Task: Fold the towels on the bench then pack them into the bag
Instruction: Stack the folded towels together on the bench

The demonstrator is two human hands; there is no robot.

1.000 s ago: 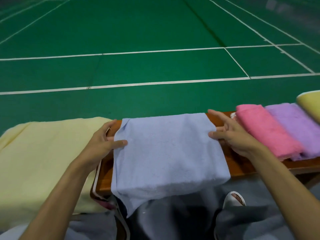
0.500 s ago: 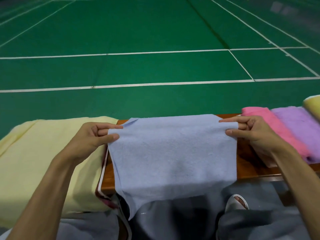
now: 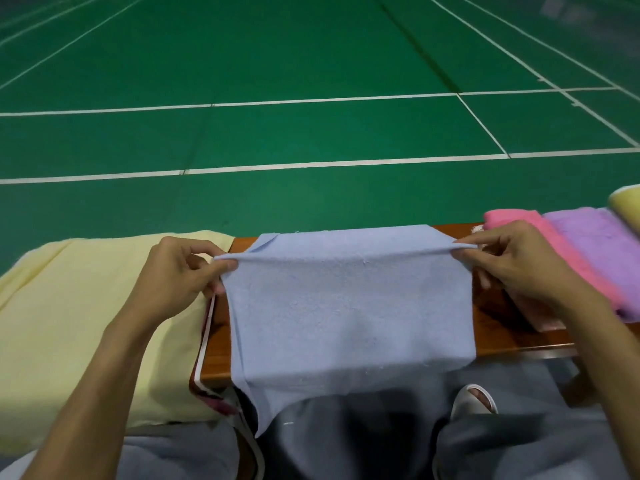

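At 6 o'clock in frame, on the wooden bench (image 3: 512, 341): blue towel (image 3: 349, 306) lies across the top, lower part hanging over the front edge, one corner drooping lowest at 7 o'clock. A fold ridge is raised near its far edge. Left hand (image 3: 176, 275) at the ridge's 9 o'clock end, thumb and fingers clamped on cloth; right hand (image 3: 516, 261) at the 3 o'clock end, same pinch. Pale yellow fabric (image 3: 86, 306) with striped trim just beside the towel's left edge. At 3 o'clock: pink towel (image 3: 568, 258), purple towel (image 3: 595, 244), yellow towel (image 3: 627, 206), folded, side by side. Bare wood between blue and pink. Green court floor (image 3: 311, 133) open at 12 o'clock
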